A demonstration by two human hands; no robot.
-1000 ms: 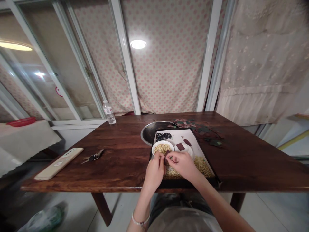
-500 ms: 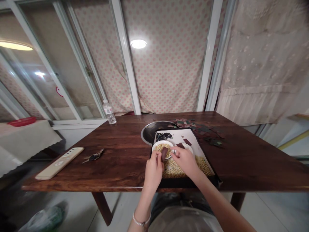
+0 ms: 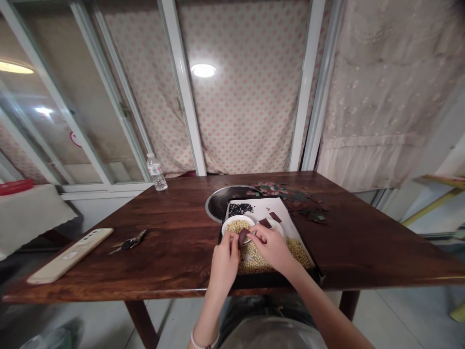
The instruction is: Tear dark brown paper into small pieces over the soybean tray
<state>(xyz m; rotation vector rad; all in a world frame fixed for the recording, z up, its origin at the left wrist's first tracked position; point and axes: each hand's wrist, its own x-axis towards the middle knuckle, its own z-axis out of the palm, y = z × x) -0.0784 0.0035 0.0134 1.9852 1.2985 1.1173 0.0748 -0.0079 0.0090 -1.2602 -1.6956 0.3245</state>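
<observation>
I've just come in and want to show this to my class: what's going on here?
A person's left hand pinches a small brown piece; the right hand has its fingertips at the other edge, though its grip is hard to tell. Both hands are over a tray with pale round beans loose at its near end, and a white bowl holds more. Small black bits lie at its far end.
</observation>
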